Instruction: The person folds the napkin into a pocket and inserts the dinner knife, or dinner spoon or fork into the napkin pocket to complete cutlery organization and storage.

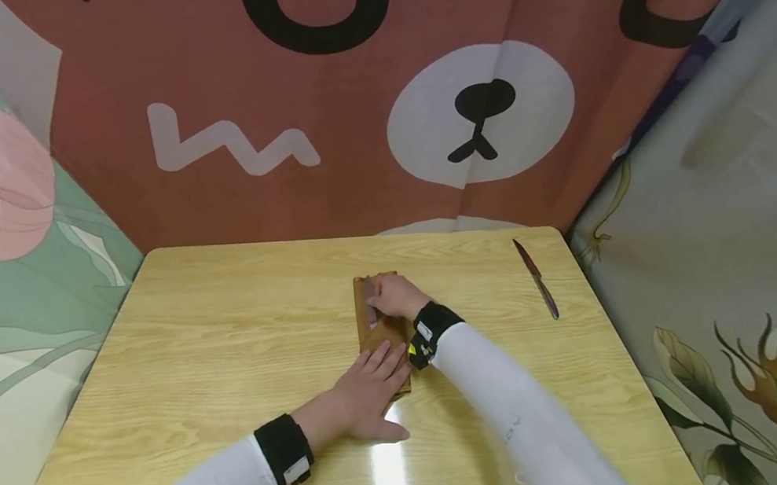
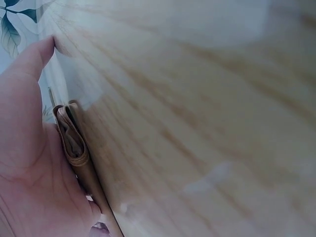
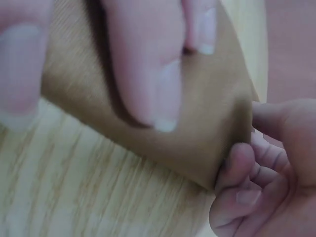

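A long brown leather wallet [image 1: 384, 334] lies on the table in front of me, with a grey strip [image 1: 370, 311] along its left part. My left hand [image 1: 371, 396] lies over the near end, fingers spread and straight on the brown cover. In the left wrist view, folded layers show at the wallet's end [image 2: 74, 136], beside the palm. At the far end my right hand [image 1: 400, 296] has its fingers curled by the strip. The right wrist view shows it gripping the edge of the brown panel [image 3: 207, 98], with left fingers [image 3: 148, 64] resting on that panel.
A knife [image 1: 536, 278] with a dark blade and silvery handle lies at the far right of the wood-grain table [image 1: 225, 315]. Behind the table hangs a brown curtain [image 1: 250, 209] with a bear face; patterned cloths hang on both sides.
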`<control>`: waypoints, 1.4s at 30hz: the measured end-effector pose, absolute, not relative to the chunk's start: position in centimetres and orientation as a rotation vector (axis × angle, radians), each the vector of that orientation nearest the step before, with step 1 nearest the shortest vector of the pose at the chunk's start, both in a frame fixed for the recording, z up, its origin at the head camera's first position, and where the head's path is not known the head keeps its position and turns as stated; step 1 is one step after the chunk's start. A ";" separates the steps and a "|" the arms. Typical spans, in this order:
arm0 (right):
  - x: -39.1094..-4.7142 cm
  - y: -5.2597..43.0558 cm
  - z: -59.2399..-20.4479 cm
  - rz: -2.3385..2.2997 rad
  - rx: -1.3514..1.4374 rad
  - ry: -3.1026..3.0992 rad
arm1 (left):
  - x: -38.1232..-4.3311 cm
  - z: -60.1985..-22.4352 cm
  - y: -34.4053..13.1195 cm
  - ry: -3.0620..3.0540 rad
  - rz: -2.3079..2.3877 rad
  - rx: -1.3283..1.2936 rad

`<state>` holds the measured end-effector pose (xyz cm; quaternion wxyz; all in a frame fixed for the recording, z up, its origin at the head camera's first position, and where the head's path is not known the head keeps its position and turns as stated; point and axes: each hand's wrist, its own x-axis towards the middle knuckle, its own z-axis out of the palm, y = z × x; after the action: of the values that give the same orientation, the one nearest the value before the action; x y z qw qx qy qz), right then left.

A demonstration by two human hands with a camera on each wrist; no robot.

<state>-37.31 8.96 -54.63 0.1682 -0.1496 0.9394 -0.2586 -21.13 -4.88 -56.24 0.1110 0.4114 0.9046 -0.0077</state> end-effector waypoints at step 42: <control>-35.7 10.6 -54.2 -1.206 -0.271 2.509 | -19.8 -56.5 -4.3 2.613 0.050 1.203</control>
<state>-35.73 10.61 -54.24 0.1715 -0.0955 0.8837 -0.4248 -19.79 -4.27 -56.51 0.1318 0.4144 0.9003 0.0173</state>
